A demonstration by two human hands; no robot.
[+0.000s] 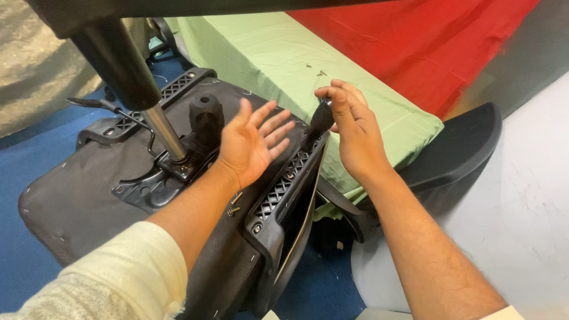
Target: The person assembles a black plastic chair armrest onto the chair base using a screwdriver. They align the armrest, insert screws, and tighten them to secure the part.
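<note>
While the upturned black office-chair seat [83,201] lies underside up on the blue carpet floor [18,178], the right hand [355,133] is closed on the dark handle of a screwdriver-like tool [322,115] standing at the seat's far right corner, thumb and fingers wrapped round its top. The left hand [252,142] hangs open just left of that tool, palm toward it, fingers spread, holding nothing and, as far as can be told, touching nothing.

Going by its look, the seat is bulky and fairly heavy, with a stiff plastic shell; its black latticed arm bracket [284,186] along the right edge looks like the firmest place to take hold, and the fabric skin would give little purchase. Judging by its shape, the tool's handle is rigid and light, and likely to slip sideways if pressed off-axis. Two small loose screws [234,204] lie on the seat just left of the bracket and could roll off.

At the seat's centre, the chrome gas-lift column [160,127] and black mechanism plate [154,178] rise, crowding the left. Beyond the seat, a green cloth-covered table [267,53] stands close; right of the seat, a black curved armrest pad [456,148] lies on pale flooring [521,207], with open room there.
</note>
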